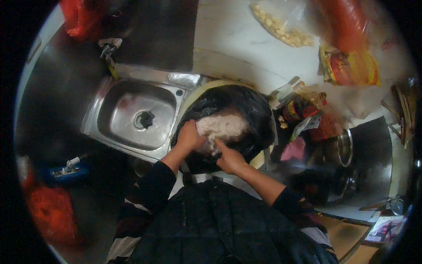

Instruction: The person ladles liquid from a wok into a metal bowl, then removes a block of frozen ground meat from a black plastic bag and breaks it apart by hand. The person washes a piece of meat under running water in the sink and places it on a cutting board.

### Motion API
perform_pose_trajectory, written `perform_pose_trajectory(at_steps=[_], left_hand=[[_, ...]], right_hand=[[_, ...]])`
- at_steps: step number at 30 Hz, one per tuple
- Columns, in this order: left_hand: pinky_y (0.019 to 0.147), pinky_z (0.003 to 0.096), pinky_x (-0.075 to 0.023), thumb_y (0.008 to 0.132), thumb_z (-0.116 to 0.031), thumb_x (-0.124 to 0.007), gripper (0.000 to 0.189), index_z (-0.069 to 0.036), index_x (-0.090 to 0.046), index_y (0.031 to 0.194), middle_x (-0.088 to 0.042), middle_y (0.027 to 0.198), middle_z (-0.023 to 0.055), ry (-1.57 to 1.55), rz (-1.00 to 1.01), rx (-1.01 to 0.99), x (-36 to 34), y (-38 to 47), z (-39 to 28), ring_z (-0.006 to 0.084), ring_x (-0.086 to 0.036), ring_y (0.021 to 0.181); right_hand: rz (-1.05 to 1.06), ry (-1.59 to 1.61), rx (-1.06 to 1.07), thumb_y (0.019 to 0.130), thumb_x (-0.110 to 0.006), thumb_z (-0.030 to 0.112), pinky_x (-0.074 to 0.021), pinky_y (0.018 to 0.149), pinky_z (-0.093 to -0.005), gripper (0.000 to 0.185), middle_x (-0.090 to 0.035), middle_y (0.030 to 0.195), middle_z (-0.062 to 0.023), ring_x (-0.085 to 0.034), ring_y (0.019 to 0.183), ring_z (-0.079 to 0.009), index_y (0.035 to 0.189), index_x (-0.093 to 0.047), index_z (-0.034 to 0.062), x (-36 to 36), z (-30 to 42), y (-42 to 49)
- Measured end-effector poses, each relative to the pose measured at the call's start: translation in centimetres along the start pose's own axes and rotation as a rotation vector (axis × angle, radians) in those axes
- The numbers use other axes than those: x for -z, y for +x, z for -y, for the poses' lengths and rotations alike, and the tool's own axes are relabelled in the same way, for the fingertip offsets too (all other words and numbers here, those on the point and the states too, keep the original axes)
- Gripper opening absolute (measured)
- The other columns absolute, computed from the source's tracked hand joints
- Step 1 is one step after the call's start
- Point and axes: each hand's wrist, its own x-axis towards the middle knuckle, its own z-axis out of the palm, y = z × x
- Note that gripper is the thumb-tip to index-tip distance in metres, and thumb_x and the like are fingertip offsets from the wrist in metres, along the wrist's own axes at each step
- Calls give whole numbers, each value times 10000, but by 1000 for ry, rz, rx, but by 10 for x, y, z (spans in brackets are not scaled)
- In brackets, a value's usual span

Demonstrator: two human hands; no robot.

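Note:
In front of me a black plastic bag (254, 99) lies spread open over a pale yellow round board or basin rim (216, 84). A lumpy, whitish, floury-looking mass (227, 125) rests inside it; its exact kind is unclear. My left hand (191, 135) is at the left edge of this mass, fingers bent downward and partly blurred. From the lower right, my right hand (230, 160) reaches in with its forefinger touching a narrow strand of the pale stuff. Whether either hand grips anything is hidden.
A stainless steel sink (135, 115) with a dark clump (146, 118) at its drain adjoins on the left. Bottles (298, 107) lie at the right beside a pink cloth or bag (293, 148). Behind are a clear bag of pale pieces (280, 28) and a yellow-red packet (351, 67).

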Motion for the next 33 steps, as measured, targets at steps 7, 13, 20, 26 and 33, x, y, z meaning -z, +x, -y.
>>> perform_pose_trajectory(at_steps=[7, 13, 20, 26, 33], left_hand=[[957, 425, -494, 655, -335, -800, 761, 21, -561, 1283, -643, 1190, 257, -155, -36, -101, 31, 14, -8, 391, -621, 1109], [918, 419, -519, 657, -416, -752, 676, -16, -657, 1194, -689, 1119, 228, -120, 88, -115, 43, 40, -18, 367, -662, 1047], [927, 432, -515, 667, -387, -721, 613, -64, -676, 1186, -694, 1099, 220, -100, 145, -133, 46, 48, -15, 375, -654, 1049], [911, 442, -523, 662, -385, -726, 596, -46, -683, 1150, -697, 1077, 223, -148, 130, -139, 41, 48, -8, 383, -658, 1028], [910, 447, -528, 663, -373, -732, 586, -26, -687, 1133, -695, 1053, 245, -162, 159, -108, 32, 54, -1, 400, -659, 1011]], right_hand=[[35, -79, -73, 848, -582, 133, -496, 894, -527, 817, -655, 1131, -269, -634, 1049, -445, 1568, -199, 181, 7, 27, 5], [59, -168, -115, 855, -558, 80, -509, 900, -535, 748, -650, 1152, -262, -630, 1073, -462, 1536, -257, 152, 3, 40, 18], [81, -154, -148, 832, -607, 68, -497, 915, -529, 610, -638, 1150, -276, -613, 1078, -462, 1405, -404, 112, 11, 52, 24], [119, -240, -129, 865, -580, 40, -514, 890, -534, 509, -630, 1176, -272, -613, 1109, -453, 1356, -449, 58, 15, 61, 30], [179, -157, -182, 783, -663, 9, -546, 840, -514, 543, -665, 1114, -260, -658, 1023, -433, 1306, -515, 9, 10, 55, 42]])
